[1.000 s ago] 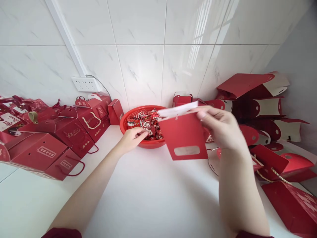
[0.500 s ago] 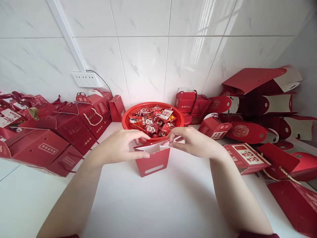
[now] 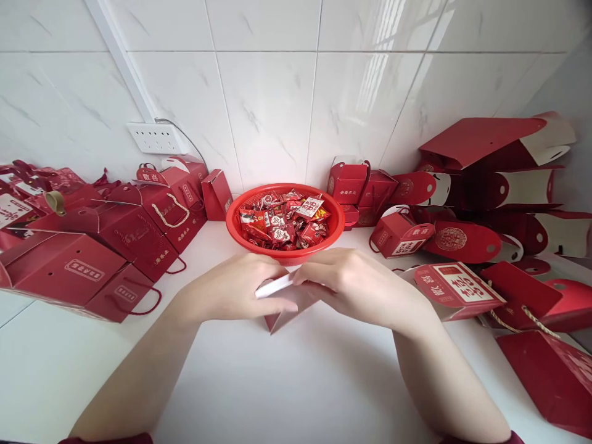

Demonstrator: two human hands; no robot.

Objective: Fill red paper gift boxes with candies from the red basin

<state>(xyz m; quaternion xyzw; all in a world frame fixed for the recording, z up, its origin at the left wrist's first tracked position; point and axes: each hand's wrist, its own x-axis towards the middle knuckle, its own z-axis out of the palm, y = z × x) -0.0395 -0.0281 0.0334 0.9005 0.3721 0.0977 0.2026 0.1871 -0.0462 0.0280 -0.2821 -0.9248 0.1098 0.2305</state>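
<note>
A small red cardboard box stands upright on the white tabletop, mostly covered by my hands. The pale edge of its top flap shows between them. My left hand wraps the left side of the top, thumb on the near face and fingers behind. Over the right side of the top, my right hand presses with bent fingers, its fingertips at the flap. Just behind the box sits a red plastic basket of wrapped sweets.
Red gift boxes with cord handles crowd the left side. On the right, several open red boxes lie stacked, with more boxes behind the basket. A white socket strip is fixed to the tiled wall.
Both hands have closed in on the top of the box. The opening seen before is now covered by the flap and fingers, and the box has turned slightly.
</note>
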